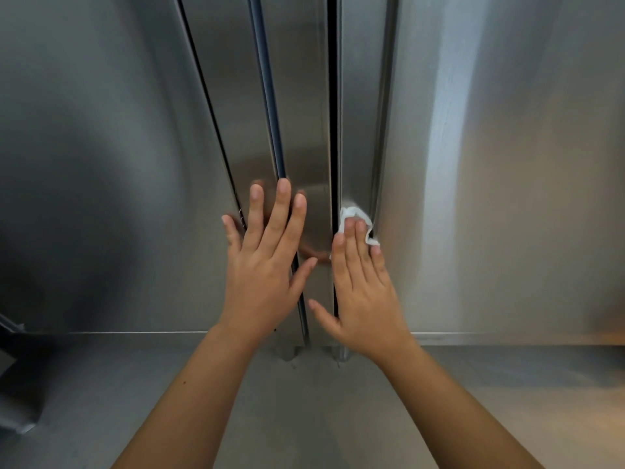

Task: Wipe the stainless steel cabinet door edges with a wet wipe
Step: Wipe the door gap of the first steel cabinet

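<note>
The wet wipe (355,217), white and crumpled, lies under the fingertips of the right hand (367,299). This hand presses it with straight fingers on the edge of the right cabinet door (507,164), just beside the dark gap (334,130) between the two doors. The left hand (267,265) rests flat on the edge of the left cabinet door (101,164), its fingers straight, a little spread, holding nothing. Both doors are closed, so the inside of the cabinet is hidden. Below them lies a steel surface (304,411).
</note>
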`<state>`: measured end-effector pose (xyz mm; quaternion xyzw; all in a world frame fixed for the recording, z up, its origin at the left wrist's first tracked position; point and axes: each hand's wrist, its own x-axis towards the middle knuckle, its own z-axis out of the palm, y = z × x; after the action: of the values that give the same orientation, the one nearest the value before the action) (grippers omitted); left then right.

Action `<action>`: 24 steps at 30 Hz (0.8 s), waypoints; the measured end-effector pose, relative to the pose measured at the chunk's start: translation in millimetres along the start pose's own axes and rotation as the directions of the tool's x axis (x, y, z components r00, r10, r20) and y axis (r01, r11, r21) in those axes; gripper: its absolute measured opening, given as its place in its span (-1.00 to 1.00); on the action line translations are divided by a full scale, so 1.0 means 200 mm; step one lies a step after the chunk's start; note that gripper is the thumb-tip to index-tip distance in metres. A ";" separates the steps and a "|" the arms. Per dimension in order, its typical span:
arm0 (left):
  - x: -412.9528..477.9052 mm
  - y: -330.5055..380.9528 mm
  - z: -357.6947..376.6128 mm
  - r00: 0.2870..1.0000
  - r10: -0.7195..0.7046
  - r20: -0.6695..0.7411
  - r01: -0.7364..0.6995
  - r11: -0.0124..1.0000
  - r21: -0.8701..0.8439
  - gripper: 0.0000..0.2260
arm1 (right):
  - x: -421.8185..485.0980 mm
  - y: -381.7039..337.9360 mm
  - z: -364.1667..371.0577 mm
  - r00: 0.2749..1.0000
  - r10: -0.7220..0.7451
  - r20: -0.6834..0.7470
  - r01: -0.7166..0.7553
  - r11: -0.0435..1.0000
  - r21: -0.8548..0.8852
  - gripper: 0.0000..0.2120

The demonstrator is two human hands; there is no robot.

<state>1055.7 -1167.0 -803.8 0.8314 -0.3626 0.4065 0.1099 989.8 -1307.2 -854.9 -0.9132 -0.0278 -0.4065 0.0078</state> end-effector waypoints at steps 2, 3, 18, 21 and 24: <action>0.00 0.00 -0.01 1.000 -0.001 0.000 0.001 1.000 0.018 -0.25 | -0.08 0.02 0.04 0.998 -0.028 0.065 0.031 0.998 -0.049 -0.15; 0.00 0.00 -0.01 1.000 -0.005 0.002 0.005 1.000 0.022 -0.27 | -0.11 0.02 0.06 0.996 -0.029 0.088 0.034 0.998 -0.057 -0.15; 0.00 0.01 -0.02 0.999 -0.035 0.041 0.035 0.999 -0.005 -0.27 | -0.07 -0.02 0.02 0.998 0.028 0.062 -0.030 0.999 0.027 -0.15; 0.00 0.01 -0.02 0.998 -0.033 0.054 0.034 0.999 -0.008 -0.26 | -0.22 -0.01 0.09 0.978 0.009 0.209 -0.003 1.000 -0.028 -0.15; 0.00 0.01 -0.03 0.997 -0.042 0.068 0.043 0.999 -0.016 -0.26 | -0.28 -0.02 0.12 0.968 0.009 0.251 0.001 0.999 -0.039 -0.18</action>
<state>1050.8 -1166.5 -799.7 0.8511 -0.3519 0.3727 0.1133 968.9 -1305.1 -912.3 -0.9574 -0.0190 -0.2880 -0.0129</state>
